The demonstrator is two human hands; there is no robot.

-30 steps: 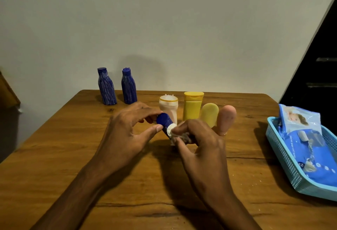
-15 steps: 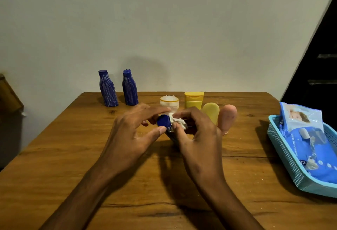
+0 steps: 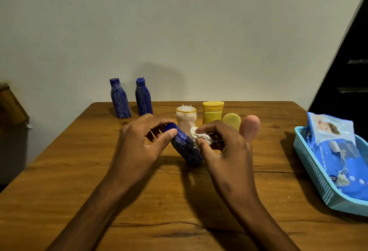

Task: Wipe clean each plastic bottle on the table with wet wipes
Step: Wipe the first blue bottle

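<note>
In the head view I see a wooden table that reaches to a pale wall, and I take the blue bottle near its middle as my landmark. This bottle is tilted, its cap end up and to the left, its base low and to the right, close to the table top; I cannot tell if the base touches the wood.

My left hand grips the bottle at the cap end: the thumb tip presses the near side of the cap and the curled fingers come over the far side, so the cap sits between thumb and fingers. My right hand is just right of the bottle and pinches a crumpled white wipe between thumb and fingertips. The wipe is pressed against the right upper side of the bottle, between my right fingertips and the bottle body.

Behind the bottle, touching nothing, stands a cream bottle with a yellow ring at the top. To the right of it are a yellow tube, a pale yellow bottle and a pink bottle, partly hidden behind my right hand. Far behind the landmark and to the left, near the wall edge of the table, two more blue bottles stand upright side by side.

Well to the right of the landmark, at the table edge, is a turquoise basket holding a blue pack of wipes.
</note>
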